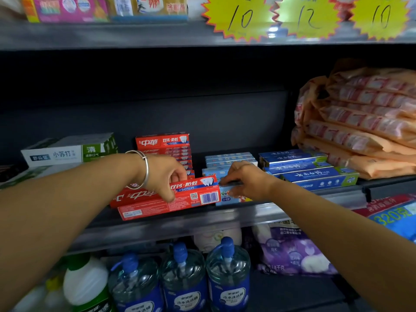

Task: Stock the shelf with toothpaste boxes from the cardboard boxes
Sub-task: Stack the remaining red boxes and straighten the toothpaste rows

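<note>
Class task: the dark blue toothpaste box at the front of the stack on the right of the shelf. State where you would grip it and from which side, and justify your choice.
Grip the dark blue box across its narrow width near the middle, coming from the front and above. It lies flat, its long side along the shelf edge, on top of another blue box, so its top and front faces are exposed; more boxes crowd it behind.

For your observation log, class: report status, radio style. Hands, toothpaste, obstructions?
Left hand grips red toothpaste boxes at shelf edge. Right hand holds light blue box beside them. Nothing blocking.
</note>
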### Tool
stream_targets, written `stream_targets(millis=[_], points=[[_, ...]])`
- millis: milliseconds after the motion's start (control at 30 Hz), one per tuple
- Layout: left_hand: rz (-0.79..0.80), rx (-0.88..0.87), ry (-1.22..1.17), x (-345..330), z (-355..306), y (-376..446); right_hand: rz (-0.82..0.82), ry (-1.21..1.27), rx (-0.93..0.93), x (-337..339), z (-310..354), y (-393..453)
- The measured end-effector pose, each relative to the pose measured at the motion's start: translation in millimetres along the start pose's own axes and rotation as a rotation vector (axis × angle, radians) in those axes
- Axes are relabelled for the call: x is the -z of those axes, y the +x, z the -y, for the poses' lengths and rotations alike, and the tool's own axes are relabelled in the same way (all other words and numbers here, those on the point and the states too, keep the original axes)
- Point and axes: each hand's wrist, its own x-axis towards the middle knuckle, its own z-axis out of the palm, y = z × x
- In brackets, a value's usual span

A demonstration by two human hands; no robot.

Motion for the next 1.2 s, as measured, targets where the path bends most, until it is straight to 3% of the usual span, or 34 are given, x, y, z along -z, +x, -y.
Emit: stream_targets(millis=[467, 800, 1200], points=[[-0.103, 0.038, 0.197, -11, 19, -10, -0.026, -0.068, -0.026, 0, 19, 6], [-0.167, 0.064, 0.173, -21, 45, -16, 0.000, 0.017, 0.072, -4, 65, 22], [-0.267, 0.026, 0.193, -33, 48, -13, 0.013, 0.078, 0.037, -10, 81, 32]])
